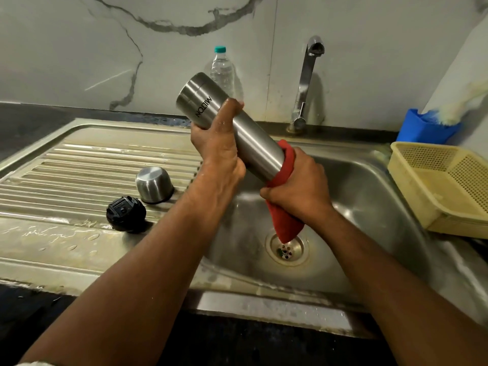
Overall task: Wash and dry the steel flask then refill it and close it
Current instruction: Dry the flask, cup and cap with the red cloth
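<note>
Over sink, flask, cloth-wrapped mouth

- Both bare forearms are stretched forward from the bottom of the view, and the hands are held close to each other.
- The left hand is raised higher; its wet fingers are curled around the steel flask.
- The right hand is held lower, and a red cloth is gripped in it.

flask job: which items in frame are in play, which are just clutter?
In play: steel flask, red cloth, left hand, right hand, steel cup, black stopper, tap, plastic water bottle.

Clutter: yellow basket, blue holder.
</note>
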`<state>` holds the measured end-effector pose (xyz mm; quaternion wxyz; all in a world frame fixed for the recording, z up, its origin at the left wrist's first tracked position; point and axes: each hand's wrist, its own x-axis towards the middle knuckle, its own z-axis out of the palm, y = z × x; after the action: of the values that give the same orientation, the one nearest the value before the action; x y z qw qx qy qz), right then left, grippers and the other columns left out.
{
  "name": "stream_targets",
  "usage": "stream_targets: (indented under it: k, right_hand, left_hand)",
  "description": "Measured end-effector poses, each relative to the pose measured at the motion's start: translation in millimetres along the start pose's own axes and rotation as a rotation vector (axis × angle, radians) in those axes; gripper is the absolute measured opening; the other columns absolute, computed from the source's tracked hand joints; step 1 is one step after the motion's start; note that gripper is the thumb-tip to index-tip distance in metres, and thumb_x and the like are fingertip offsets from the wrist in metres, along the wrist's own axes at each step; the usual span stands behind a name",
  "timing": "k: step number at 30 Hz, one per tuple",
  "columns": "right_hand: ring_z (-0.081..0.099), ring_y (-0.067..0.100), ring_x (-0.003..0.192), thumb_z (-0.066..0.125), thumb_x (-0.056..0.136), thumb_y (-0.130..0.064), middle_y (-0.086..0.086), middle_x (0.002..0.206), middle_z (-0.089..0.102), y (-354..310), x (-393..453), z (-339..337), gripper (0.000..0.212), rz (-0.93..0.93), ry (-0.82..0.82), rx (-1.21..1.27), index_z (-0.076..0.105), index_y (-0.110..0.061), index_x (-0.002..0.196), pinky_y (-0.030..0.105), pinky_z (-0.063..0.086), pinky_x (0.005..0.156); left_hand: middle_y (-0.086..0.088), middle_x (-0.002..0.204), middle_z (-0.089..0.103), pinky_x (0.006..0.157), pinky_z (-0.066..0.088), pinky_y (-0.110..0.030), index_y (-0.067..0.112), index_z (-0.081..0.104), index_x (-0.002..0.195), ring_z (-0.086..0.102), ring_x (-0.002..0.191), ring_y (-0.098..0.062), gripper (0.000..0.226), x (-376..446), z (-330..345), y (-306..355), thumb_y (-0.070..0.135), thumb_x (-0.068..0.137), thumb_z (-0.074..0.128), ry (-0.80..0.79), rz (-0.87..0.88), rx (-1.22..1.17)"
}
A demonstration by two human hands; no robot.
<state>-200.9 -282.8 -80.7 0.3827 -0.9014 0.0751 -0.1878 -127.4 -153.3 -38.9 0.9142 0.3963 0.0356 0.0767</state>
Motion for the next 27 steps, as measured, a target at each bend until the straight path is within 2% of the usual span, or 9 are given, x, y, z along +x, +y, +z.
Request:
stream_targets:
  k: [3, 7, 10, 13, 15, 17, 21, 24, 27]
  right_hand:
    - [0.071, 0.022, 0.094, 0.093, 0.052, -0.004, 0.002, 0.104, 0.072, 8.1, 1.0, -3.6, 0.082, 0.091, -0.303, 0.491, 0.064, -0.023, 0.126, 0.031, 0.061, 0.072]
    - [0.07, 0.02, 0.086, 0.073, 0.063, 0.01, 0.008, 0.095, 0.072, 6.7, -11.3, -15.7, 0.064, 0.184, -0.817, 0.854, 0.062, -0.003, 0.125, 0.033, 0.061, 0.073]
    - [0.07, 0.024, 0.091, 0.085, 0.062, 0.006, 0.004, 0.097, 0.073, -0.3, -12.9, -9.5, 0.064, 0.142, -0.587, 0.698, 0.066, -0.011, 0.12, 0.037, 0.062, 0.078]
    - [0.07, 0.019, 0.096, 0.097, 0.058, -0.02, -0.007, 0.108, 0.069, -9.4, -11.0, -1.8, 0.086, 0.003, -0.045, 0.024, 0.055, -0.028, 0.132, 0.038, 0.061, 0.081]
    - [0.071, 0.027, 0.097, 0.094, 0.062, -0.033, 0.001, 0.115, 0.069, -14.9, -12.4, -6.1, 0.089, -0.087, 0.144, -0.398, 0.045, -0.025, 0.136, 0.04, 0.06, 0.079]
    - [0.071, 0.03, 0.098, 0.093, 0.064, -0.037, 0.005, 0.117, 0.069, -14.8, -11.5, -8.4, 0.087, -0.16, 0.208, -0.508, 0.044, -0.021, 0.135, 0.038, 0.057, 0.075]
    - [0.068, 0.021, 0.096, 0.094, 0.057, -0.042, -0.001, 0.118, 0.066, -10.1, -9.0, -4.1, 0.096, -0.174, 0.163, -0.342, 0.043, -0.023, 0.136, 0.031, 0.059, 0.074]
    - [0.062, 0.009, 0.092, 0.098, 0.051, -0.041, -0.011, 0.116, 0.062, -1.7, -6.3, -6.3, 0.11, -0.164, 0.028, -0.119, 0.04, -0.028, 0.144, 0.014, 0.05, 0.07]
    - [0.067, 0.008, 0.104, 0.102, 0.049, -0.041, -0.011, 0.123, 0.065, 6.6, -1.6, -10.2, 0.111, -0.115, -0.166, 0.195, 0.046, -0.032, 0.144, 0.028, 0.06, 0.085]
  left_hand:
    - [-0.022, 0.104, 0.067, 0.077, 0.062, -0.045, -0.012, 0.057, 0.129, 0.07, 0.086, -0.032, 0.074, 4.4, -7.5, 7.1, 0.016, 0.064, 0.079, -0.361, -0.029, -0.028]
    - [-0.011, 0.101, 0.064, 0.083, 0.057, -0.043, 0.007, 0.052, 0.127, 0.065, 0.09, -0.027, 0.055, 7.8, -15.5, 16.4, 0.015, 0.074, 0.062, -0.812, -0.15, -0.186]
    - [-0.012, 0.099, 0.066, 0.081, 0.057, -0.043, 0.006, 0.063, 0.125, 0.066, 0.087, -0.026, 0.054, 9.8, -14.4, 19.1, 0.017, 0.072, 0.067, -0.742, -0.14, -0.158]
    - [-0.02, 0.103, 0.07, 0.079, 0.062, -0.047, -0.005, 0.059, 0.133, 0.072, 0.086, -0.03, 0.073, 2.8, -4.9, 9.6, 0.015, 0.067, 0.084, -0.285, -0.063, -0.024]
    - [-0.017, 0.11, 0.074, 0.085, 0.064, -0.053, 0.007, 0.056, 0.13, 0.076, 0.093, -0.031, 0.069, -4.3, -1.0, 0.5, 0.013, 0.07, 0.09, -0.007, -0.085, 0.007]
    - [-0.014, 0.114, 0.074, 0.086, 0.064, -0.057, 0.015, 0.056, 0.122, 0.076, 0.098, -0.033, 0.063, -5.2, 0.1, -4.2, 0.013, 0.071, 0.091, 0.093, -0.128, -0.015]
    - [-0.018, 0.101, 0.07, 0.089, 0.061, -0.059, 0.003, 0.063, 0.12, 0.071, 0.092, -0.035, 0.057, -4.5, 0.8, 0.6, 0.011, 0.068, 0.084, -0.131, -0.037, 0.015]
    - [-0.011, 0.098, 0.074, 0.085, 0.06, -0.05, 0.007, 0.068, 0.106, 0.068, 0.087, -0.024, 0.043, -10.2, 1.0, 0.4, 0.008, 0.064, 0.076, -0.357, 0.047, 0.099]
    - [-0.011, 0.097, 0.07, 0.074, 0.057, -0.037, 0.001, 0.065, 0.113, 0.067, 0.083, -0.02, 0.064, -10.2, -3.4, 1.6, 0.016, 0.053, 0.075, -0.539, 0.029, 0.15]
